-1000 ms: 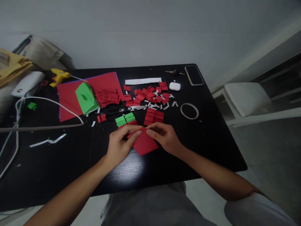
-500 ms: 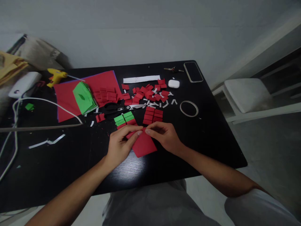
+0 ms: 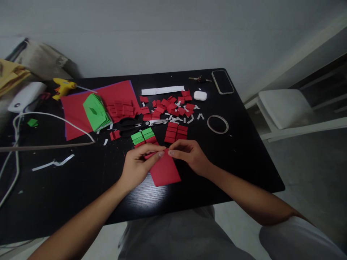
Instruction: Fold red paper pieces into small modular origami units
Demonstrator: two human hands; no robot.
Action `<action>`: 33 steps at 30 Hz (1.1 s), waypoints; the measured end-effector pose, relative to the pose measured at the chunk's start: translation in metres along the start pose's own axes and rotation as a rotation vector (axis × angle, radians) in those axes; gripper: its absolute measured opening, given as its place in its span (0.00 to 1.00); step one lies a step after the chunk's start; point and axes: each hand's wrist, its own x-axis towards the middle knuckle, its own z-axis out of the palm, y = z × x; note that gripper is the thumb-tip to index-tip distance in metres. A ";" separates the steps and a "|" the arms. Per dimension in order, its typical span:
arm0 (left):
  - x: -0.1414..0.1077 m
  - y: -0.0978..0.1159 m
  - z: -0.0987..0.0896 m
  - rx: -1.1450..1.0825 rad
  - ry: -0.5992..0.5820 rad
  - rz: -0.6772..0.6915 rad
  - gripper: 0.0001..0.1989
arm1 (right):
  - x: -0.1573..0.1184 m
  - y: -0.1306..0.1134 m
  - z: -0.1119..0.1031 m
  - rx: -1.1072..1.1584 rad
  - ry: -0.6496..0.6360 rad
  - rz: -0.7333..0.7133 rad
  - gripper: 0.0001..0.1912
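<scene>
Nearest us, the red paper (image 3: 165, 171) hangs off or lies under our fingertips, its free part reaching back toward our body; can't tell if it touches the desk (image 3: 230, 166). Its long axis seems to run near-to-far, near end swung slightly R. Our grip's at the far end, so most of the sheet is on our side of the fingers.

L hand (image 3: 135, 166) comes in from the L, thumb over the sheet's upper L part; R hand (image 3: 193, 159) meets it from the R. Both are abt. equally near, tips almost touching. L fingers (image 3: 154, 157) & R fingers (image 3: 177, 154) are pinched nearly closed, thumb to forefinger, w/ the paper's far edge btwn; exact fold's hidden.

Just beyond: green folded pieces (image 3: 143, 136) ahead of L hand, red folded pieces (image 3: 176, 133) ahead of R. Farther: scissors (image 3: 130, 124), then loose red pieces (image 3: 165, 104) & a white strip (image 3: 162, 90).
</scene>
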 end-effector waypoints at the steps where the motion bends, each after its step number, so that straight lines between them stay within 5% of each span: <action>1: 0.001 0.001 0.000 -0.041 -0.014 -0.034 0.06 | 0.000 0.000 -0.001 0.055 -0.028 0.032 0.08; 8: 0.004 0.002 -0.004 -0.195 -0.076 -0.146 0.04 | 0.002 0.001 -0.001 0.295 -0.121 0.166 0.11; 19: 0.004 0.001 -0.003 -0.159 -0.060 -0.072 0.04 | 0.002 0.001 -0.003 0.294 -0.139 0.169 0.08; 33: -0.001 -0.007 0.001 0.117 0.083 0.186 0.05 | -0.009 0.008 0.010 -0.203 0.203 -0.225 0.07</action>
